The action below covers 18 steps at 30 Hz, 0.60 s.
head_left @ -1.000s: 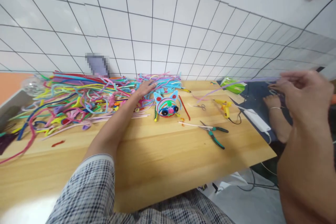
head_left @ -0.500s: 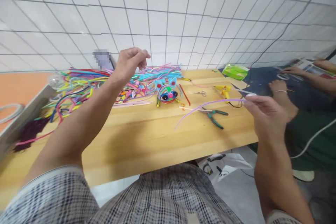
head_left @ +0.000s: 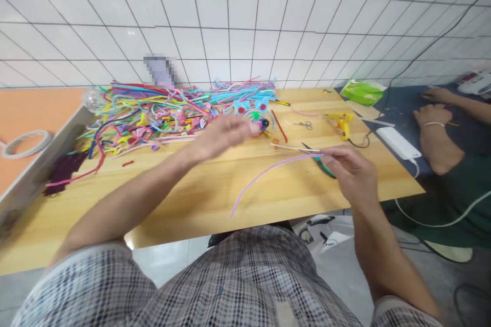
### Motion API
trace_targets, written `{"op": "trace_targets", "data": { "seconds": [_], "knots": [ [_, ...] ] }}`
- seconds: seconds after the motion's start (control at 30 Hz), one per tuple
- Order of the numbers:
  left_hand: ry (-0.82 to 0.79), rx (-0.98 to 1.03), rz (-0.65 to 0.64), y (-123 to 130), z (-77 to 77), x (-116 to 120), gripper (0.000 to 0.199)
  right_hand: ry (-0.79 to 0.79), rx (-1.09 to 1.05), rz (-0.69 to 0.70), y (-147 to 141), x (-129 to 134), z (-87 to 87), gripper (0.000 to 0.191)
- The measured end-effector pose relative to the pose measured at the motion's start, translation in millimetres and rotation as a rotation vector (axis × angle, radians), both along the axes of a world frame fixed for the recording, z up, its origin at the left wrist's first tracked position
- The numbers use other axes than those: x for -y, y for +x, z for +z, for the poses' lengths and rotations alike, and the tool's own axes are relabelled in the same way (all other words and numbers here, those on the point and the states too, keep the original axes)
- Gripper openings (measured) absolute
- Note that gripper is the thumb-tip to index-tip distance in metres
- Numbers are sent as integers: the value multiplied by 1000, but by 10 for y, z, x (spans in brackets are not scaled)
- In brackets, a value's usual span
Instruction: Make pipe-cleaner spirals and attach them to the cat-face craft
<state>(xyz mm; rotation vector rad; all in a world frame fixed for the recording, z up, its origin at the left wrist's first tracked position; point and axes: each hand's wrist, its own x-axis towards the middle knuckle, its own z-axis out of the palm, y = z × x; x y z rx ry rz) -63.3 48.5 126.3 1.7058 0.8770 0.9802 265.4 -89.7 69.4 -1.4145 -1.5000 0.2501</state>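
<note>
My right hand (head_left: 347,166) is closed on one end of a purple pipe cleaner (head_left: 268,167), which arcs down and left above the wooden table. Under that hand lie green-handled pliers (head_left: 325,167), partly hidden, and a thin pale stick (head_left: 291,148). My left hand (head_left: 226,135), somewhat smeared by motion, has its fingers stretched out and nothing visible in them. It covers part of a pipe-cleaner animal figure (head_left: 241,108) with blue ears and dark round eyes.
A heap of colourful pipe cleaners (head_left: 153,107) fills the table's back left. Small scissors (head_left: 305,125), a yellow glue gun (head_left: 342,123), a white power strip (head_left: 399,143) and a green packet (head_left: 362,93) lie rightward. Another person's arms (head_left: 441,135) rest at the far right.
My left hand has come down from above the heap to in front of the animal figure. The right hand has moved left and slightly lower with the purple pipe cleaner. The view has shifted.
</note>
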Motion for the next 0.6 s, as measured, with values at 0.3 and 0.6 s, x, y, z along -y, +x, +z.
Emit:
{"op": "trace_targets", "data": {
  "seconds": [0.3,0.6],
  "knots": [
    [-271,-229,-572,259,-794,447,38,3,17,40,-80,-42,-135,14],
    [-345,-104,-272,279,-1018,353,47,-424,-17,125,-181,-89,-302,22]
  ]
}}
